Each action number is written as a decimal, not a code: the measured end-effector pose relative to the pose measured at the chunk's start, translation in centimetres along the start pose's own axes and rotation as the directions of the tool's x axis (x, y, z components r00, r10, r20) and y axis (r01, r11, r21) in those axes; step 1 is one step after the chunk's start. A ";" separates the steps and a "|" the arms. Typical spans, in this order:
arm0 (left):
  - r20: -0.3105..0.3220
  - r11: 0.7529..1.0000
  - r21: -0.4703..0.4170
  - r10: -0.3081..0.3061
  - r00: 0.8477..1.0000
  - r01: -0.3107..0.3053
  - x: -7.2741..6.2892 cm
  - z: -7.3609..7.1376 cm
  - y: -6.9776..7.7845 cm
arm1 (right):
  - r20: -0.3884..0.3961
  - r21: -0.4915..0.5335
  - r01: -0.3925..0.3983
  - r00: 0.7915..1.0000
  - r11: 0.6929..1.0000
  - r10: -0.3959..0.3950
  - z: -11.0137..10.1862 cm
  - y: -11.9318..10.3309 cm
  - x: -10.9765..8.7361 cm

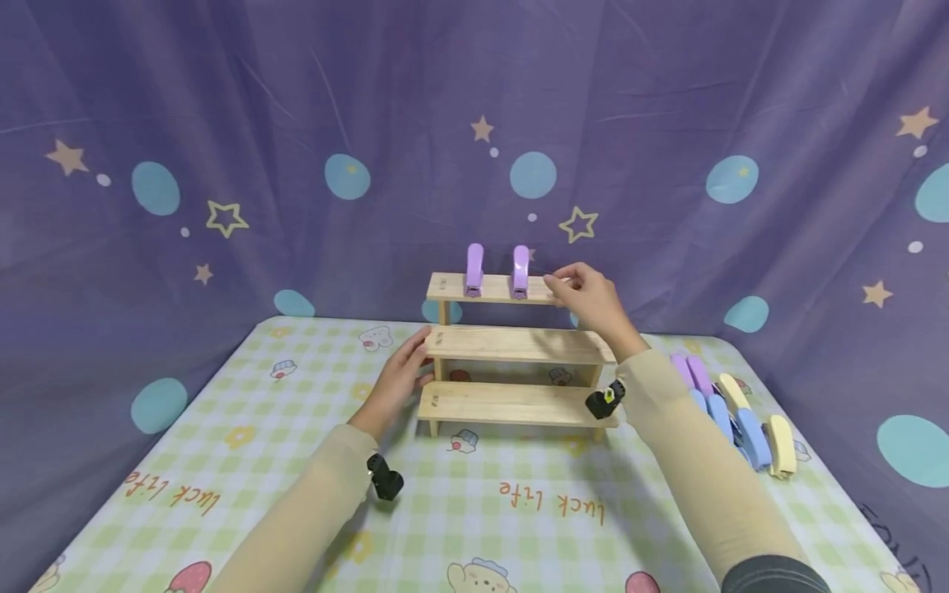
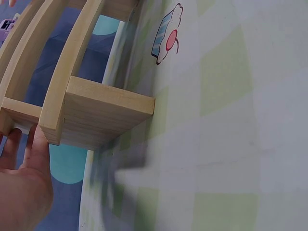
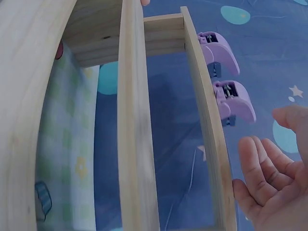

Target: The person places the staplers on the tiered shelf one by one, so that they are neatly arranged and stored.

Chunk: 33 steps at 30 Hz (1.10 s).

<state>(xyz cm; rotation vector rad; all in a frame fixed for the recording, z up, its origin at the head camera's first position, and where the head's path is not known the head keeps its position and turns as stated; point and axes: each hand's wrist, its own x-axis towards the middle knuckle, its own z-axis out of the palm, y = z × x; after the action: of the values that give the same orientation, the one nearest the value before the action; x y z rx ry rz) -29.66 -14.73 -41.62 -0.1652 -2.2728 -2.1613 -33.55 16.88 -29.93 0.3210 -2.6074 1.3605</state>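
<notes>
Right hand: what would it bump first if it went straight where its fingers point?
The right hand would probably bump the nearer purple stapler on the top shelf, though the head view makes it hard to judge depth.

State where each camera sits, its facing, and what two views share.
Head: head-worn, facing forward and down at the wooden shelf; left hand, right hand, sleeves show.
Left wrist: worn there, facing the shelf's left end; left hand lower left, fingertips top left.
Right wrist: worn there, facing across the shelf; right hand at right, fingertip at top.
Head and right wrist share two purple staplers up top.
</notes>
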 end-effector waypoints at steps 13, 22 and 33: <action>0.004 1.000 -0.017 -0.001 1.000 0.001 -0.1 0.1 0.5 | 0.024 -0.120 0.022 1.000 0.993 -0.019 -3.6 2.5 -3.1; 0.003 1.000 -0.008 0.002 1.000 -0.002 0.1 -0.1 0.0 | 0.054 -0.187 -0.002 0.998 0.982 0.013 -6.1 5.0 -5.5; -0.011 1.000 -0.027 -0.006 1.000 0.006 0.0 0.0 0.0 | 0.056 -0.252 -0.062 0.995 0.966 0.078 -8.3 9.2 -8.4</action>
<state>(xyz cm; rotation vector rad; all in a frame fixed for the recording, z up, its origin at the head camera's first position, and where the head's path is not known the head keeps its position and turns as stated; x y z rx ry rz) -29.69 -14.69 -41.62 -0.1463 -2.2425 -2.1905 -27.53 29.75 -34.62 0.2411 -2.8287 1.0386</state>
